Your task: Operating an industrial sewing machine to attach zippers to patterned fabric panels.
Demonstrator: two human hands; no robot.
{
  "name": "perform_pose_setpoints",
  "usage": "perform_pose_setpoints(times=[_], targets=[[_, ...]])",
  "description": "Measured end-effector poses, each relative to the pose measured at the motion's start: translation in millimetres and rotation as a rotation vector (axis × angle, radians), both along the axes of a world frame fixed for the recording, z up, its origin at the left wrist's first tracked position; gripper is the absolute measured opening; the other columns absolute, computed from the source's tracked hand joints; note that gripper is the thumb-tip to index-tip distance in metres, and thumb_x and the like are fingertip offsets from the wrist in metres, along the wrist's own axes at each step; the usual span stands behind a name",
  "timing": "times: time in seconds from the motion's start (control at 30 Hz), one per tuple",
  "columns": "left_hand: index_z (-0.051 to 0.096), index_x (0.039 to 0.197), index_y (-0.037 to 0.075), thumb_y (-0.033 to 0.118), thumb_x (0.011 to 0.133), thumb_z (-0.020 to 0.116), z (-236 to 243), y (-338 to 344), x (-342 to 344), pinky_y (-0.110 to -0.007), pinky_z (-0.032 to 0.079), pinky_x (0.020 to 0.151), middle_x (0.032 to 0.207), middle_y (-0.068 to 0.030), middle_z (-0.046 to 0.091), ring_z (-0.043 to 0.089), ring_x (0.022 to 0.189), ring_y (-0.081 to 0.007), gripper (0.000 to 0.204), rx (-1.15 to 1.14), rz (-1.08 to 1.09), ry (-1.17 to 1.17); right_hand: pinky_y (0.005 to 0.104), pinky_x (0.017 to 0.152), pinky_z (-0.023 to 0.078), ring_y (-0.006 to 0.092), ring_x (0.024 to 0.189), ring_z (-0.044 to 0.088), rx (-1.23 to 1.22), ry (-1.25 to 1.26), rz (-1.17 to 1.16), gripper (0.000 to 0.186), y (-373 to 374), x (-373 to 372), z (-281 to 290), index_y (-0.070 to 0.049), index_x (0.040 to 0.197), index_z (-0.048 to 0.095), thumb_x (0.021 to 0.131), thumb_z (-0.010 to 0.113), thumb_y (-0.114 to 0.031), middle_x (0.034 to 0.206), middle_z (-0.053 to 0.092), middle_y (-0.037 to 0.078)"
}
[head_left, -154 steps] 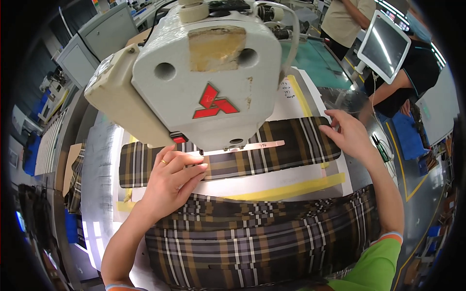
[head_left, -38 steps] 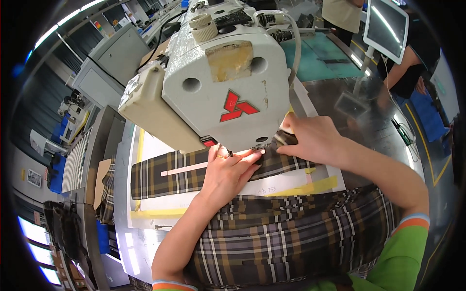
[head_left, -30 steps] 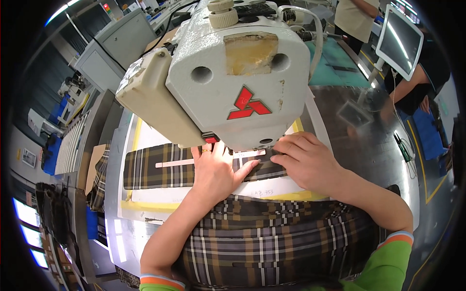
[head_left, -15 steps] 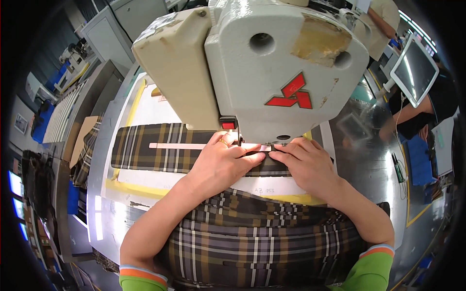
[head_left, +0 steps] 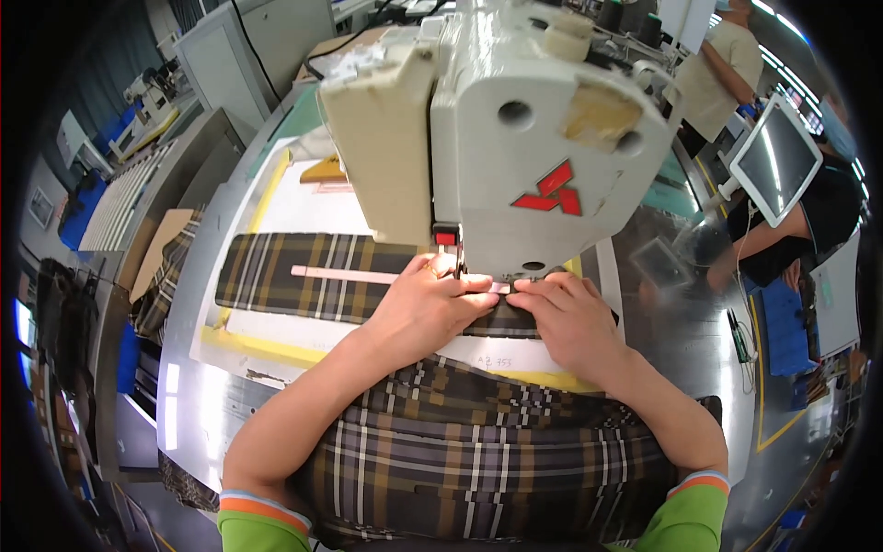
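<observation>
Under the head of a white sewing machine lies a dark plaid fabric panel. A narrow pink strip runs lengthwise along it. My left hand is closed, thumb and forefinger pressed together on the strip close to the needle area. Opposite it, my right hand has its fingers bunched at the strip's right end, pressing down on the panel. The fingertips of both hands almost meet. My hands partly hide the needle and the strip's right part.
Beneath the panel is a white sheet edged with yellow tape on a metal table. Plaid cloth covers my lap. More plaid pieces hang at the left. At the right stand a screen and another person.
The view has shifted, so the machine appears smaller and farther right. Both hands stay on the strip, fingertips nearly meeting as before.
</observation>
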State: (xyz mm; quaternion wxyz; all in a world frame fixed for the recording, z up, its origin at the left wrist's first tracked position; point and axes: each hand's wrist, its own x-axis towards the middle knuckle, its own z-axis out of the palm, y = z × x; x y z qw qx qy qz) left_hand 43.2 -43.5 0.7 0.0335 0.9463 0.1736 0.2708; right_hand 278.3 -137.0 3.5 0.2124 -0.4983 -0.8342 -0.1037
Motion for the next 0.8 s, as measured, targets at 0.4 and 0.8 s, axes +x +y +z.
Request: perform_pose_setpoints(times=[0.4,0.8], targets=[[0.077,0.102,0.019,0.029,0.087,0.075,10.1,7.8,-2.9,-0.036,0.047,0.088,0.112,0.0089,0.074,0.061,0.091,-0.0212,0.019,-0.029,-0.028,0.076,0.0345,0.094,0.049,0.0203,0.11,0.056,-0.021,-0.018,0.034,0.035,-4.1,2.6,-1.7,-0.007,0.117,0.068,0.083,0.064,-0.008,0.125,0.063,0.001],[0.077,0.103,0.022,0.026,0.084,0.079,8.4,6.6,-2.4,-0.034,0.045,0.081,0.11,0.0109,0.073,0.054,0.078,-0.0205,0.02,0.012,-0.005,0.043,0.0434,0.113,0.036,0.0232,0.122,0.053,-0.036,0.001,0.04,0.038,-14.4,11.1,-7.4,-0.011,0.122,0.067,0.085,0.063,-0.007,0.133,0.061,0.003]])
